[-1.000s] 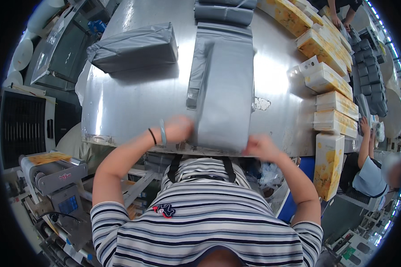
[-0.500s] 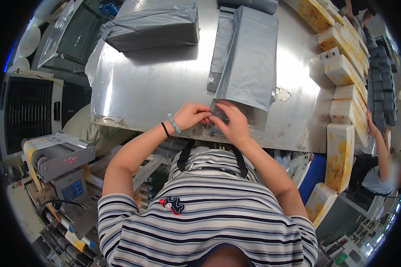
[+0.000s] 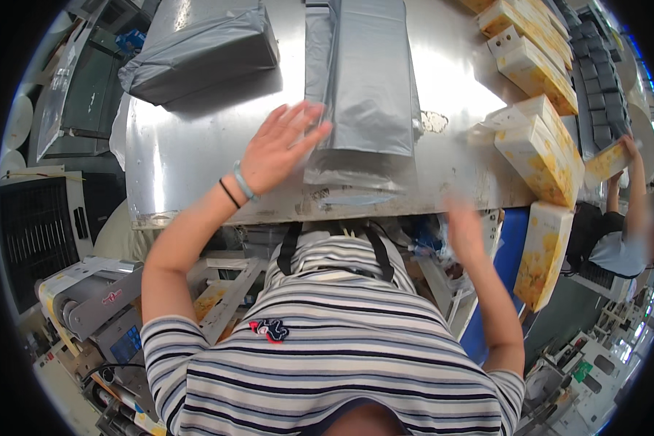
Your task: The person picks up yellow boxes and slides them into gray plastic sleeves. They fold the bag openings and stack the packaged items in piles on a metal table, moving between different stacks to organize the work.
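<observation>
My left hand [image 3: 280,149] is raised above the metal table with its fingers spread, beside the near left edge of a grey plastic bag [image 3: 370,87]. Nothing is held in it. That bag lies lengthwise, flat and smooth on top, its thin open end [image 3: 360,171] spread loosely toward the table's front edge. Smeared by motion, my right hand [image 3: 463,229] is off the bag at the table's front edge, over the gap beside the blue surface; its fingers cannot be made out. A bulky block wrapped in grey plastic [image 3: 203,62] sits at the far left.
White-and-yellow flower-printed packs [image 3: 538,149] line the right side of the metal table [image 3: 218,160], one standing by the blue surface [image 3: 505,269]. Beyond them a co-worker's hand [image 3: 627,145] is at another pack, near rows of grey blocks [image 3: 603,80]. A machine with rollers [image 3: 87,291] stands at left.
Both hands have let go of the bag's near end and moved apart. My left hand opened and went left and forward; my right swung right and back toward me. My view has shifted.
</observation>
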Motion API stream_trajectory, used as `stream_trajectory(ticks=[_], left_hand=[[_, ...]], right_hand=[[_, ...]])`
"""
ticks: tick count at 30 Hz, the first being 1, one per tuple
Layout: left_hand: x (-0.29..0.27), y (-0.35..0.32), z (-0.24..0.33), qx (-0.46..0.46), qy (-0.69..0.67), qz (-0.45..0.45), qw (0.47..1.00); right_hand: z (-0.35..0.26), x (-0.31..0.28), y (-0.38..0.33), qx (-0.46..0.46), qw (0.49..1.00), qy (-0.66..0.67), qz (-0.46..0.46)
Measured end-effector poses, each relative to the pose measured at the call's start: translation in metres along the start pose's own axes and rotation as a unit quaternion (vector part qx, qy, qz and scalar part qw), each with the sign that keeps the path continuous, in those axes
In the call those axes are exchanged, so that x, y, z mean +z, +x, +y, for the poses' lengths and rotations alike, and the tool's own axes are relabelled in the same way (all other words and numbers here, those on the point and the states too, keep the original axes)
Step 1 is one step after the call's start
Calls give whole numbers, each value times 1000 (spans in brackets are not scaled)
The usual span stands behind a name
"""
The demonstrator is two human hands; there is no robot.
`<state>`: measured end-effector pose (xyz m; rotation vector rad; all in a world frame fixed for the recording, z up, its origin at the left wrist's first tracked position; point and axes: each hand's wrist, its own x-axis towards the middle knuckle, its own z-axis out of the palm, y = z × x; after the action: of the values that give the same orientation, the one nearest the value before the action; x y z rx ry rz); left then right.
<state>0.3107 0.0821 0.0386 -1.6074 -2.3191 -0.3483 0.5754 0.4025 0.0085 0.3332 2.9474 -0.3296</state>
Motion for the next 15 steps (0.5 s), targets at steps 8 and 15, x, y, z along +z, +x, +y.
stream_trajectory(ticks=[8, 15], left_hand=[[41, -17, -21, 80, -214, 70, 971], [107, -2, 20, -517, -453, 60, 724]], right_hand=[[-31, -41, 123, -313, 915, 253, -17], [-84, 45, 144, 88, 927, 354, 85]])
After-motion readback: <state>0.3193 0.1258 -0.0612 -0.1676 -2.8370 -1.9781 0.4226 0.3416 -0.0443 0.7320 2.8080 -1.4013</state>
